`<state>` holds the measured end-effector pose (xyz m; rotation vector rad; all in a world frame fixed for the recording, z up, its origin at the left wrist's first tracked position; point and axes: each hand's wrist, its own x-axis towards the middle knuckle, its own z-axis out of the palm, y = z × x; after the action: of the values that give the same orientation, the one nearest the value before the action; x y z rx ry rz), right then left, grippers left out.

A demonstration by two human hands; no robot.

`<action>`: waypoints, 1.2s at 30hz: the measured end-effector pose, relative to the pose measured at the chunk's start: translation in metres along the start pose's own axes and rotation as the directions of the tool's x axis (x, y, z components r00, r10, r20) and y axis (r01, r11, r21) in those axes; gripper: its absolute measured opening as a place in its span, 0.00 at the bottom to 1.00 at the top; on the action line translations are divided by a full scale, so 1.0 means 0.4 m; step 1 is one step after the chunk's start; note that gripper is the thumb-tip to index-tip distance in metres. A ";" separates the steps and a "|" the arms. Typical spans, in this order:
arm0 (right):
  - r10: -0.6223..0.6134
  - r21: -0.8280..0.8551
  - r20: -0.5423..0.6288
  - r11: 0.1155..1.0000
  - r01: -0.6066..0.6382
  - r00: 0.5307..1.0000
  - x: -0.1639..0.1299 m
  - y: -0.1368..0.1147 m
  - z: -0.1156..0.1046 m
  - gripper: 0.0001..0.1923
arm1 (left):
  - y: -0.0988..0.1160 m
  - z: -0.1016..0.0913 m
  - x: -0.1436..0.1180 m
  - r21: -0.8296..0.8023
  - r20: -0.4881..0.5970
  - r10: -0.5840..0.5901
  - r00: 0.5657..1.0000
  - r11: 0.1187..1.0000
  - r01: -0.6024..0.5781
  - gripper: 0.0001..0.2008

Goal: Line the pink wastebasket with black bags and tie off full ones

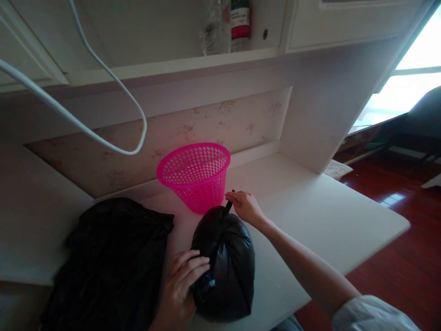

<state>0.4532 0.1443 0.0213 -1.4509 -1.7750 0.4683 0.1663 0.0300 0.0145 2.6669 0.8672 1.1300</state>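
Observation:
A filled black garbage bag (227, 271) sits on the white desktop, its top gathered into folds. My right hand (243, 204) is closed in a pinch on the narrow twisted end of the bag, pulling it up from the top. Against the bag's left side, my left hand (182, 280) has its fingers curved over the plastic and grips it; the thumb is hidden. Just behind the bag stands a bright pink mesh basket (201, 195), upright, with holes all round its wall. What the bag contains cannot be seen.
A crumpled black plastic bag (113, 262) lies at the left. A white cable (117, 87) loops down in front of the overhead shelf (172, 66), where a bottle with a red and white label (240, 20) stands. The desktop (330, 220) ends at a rounded right corner above a reddish floor.

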 end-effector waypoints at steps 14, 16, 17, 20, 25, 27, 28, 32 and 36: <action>-0.488 0.043 0.045 0.873 0.486 0.872 -0.026 -0.201 -0.099 0.16 | 0.004 -0.029 0.211 -0.380 -0.082 -0.502 0.861 0.814 0.439 0.08; -0.551 0.123 0.048 0.831 0.542 0.833 -0.026 -0.232 -0.096 0.16 | -0.008 -0.005 0.239 -0.448 -0.029 -0.551 0.834 0.753 0.482 0.10; -0.546 0.178 0.044 0.828 0.531 0.837 -0.027 -0.241 -0.093 0.15 | -0.013 0.006 0.248 -0.477 0.006 -0.577 0.817 0.716 0.510 0.11; -0.406 0.393 0.002 0.840 0.373 0.914 -0.043 -0.239 -0.089 0.16 | -0.023 0.025 0.254 -0.510 0.068 -0.642 0.764 0.636 0.580 0.14; -0.355 0.484 -0.003 0.818 0.311 0.935 -0.106 -0.183 -0.078 0.13 | -0.024 0.013 0.235 -0.517 0.113 -0.668 0.736 0.593 0.617 0.21; -0.427 0.279 0.166 0.885 0.373 0.889 -0.133 -0.167 -0.050 0.17 | -0.016 0.010 0.232 -0.515 0.129 -0.630 0.766 0.617 0.595 0.21; -0.434 0.166 0.234 0.900 0.404 0.870 -0.144 -0.163 -0.030 0.23 | -0.009 0.010 0.233 -0.517 0.132 -0.609 0.782 0.630 0.579 0.21; -0.398 -0.079 0.161 0.907 0.413 0.903 -0.174 -0.154 0.050 0.18 | 0.053 0.012 0.247 -0.500 0.067 -0.508 0.859 0.728 0.470 0.17; -0.338 -0.092 0.059 0.935 0.342 0.939 -0.186 -0.145 0.056 0.10 | 0.142 0.013 0.229 -0.276 0.025 -0.170 0.985 0.946 0.170 0.23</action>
<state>0.4015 0.0621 0.0232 -1.1700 -2.0591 0.2321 0.2471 0.0335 0.0858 2.3189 0.8488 1.1176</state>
